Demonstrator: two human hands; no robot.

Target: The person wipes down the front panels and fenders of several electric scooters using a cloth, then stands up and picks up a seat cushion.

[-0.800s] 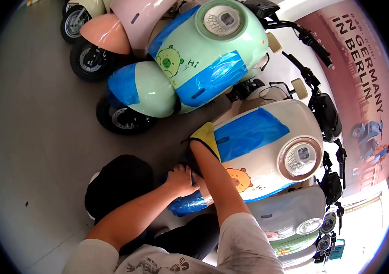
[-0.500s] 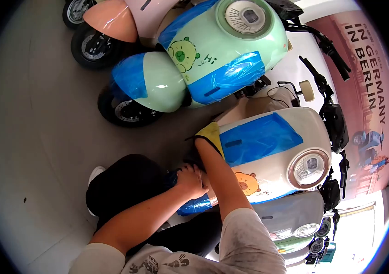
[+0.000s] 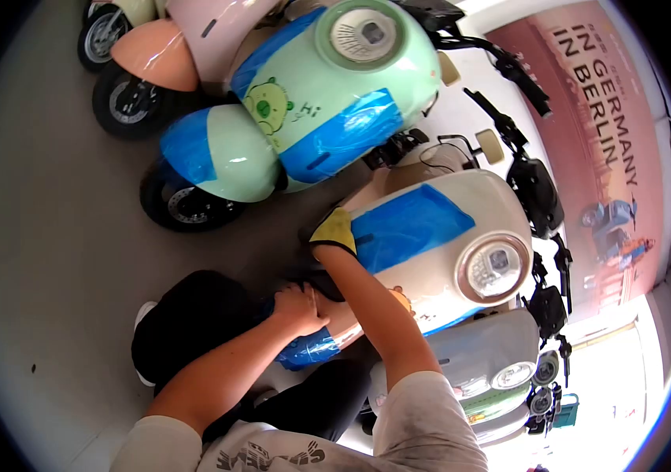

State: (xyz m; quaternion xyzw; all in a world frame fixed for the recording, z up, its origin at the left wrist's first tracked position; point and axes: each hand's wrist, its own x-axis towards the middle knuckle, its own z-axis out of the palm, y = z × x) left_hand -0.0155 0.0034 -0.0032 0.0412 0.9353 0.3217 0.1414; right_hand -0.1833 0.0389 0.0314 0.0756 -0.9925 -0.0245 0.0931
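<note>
My left hand (image 3: 300, 308) is bare and rests on the front fender (image 3: 339, 318) of a cream scooter, its fingers laid over the surface. Blue film (image 3: 308, 350) covers the lower part of that fender. My right hand is inside a yellow glove (image 3: 334, 231) with a black edge, beside the scooter's front panel (image 3: 430, 267); its fingers are hidden. Blue film (image 3: 414, 226) is stuck on the panel, close to the glove. My right forearm partly covers an orange bear sticker (image 3: 401, 299).
A mint green scooter (image 3: 343, 94) with blue film stands alongside, and a pink and orange one (image 3: 154, 55) beyond it. On the other side is a grey scooter (image 3: 477, 354). A poster (image 3: 587, 141) hangs on the wall. My bent knee (image 3: 186, 322) is close to the fender.
The scooters appear shifted left in view as the camera moved. My left hand stays on the fender, and the gloved right hand stays near the front panel's edge.
</note>
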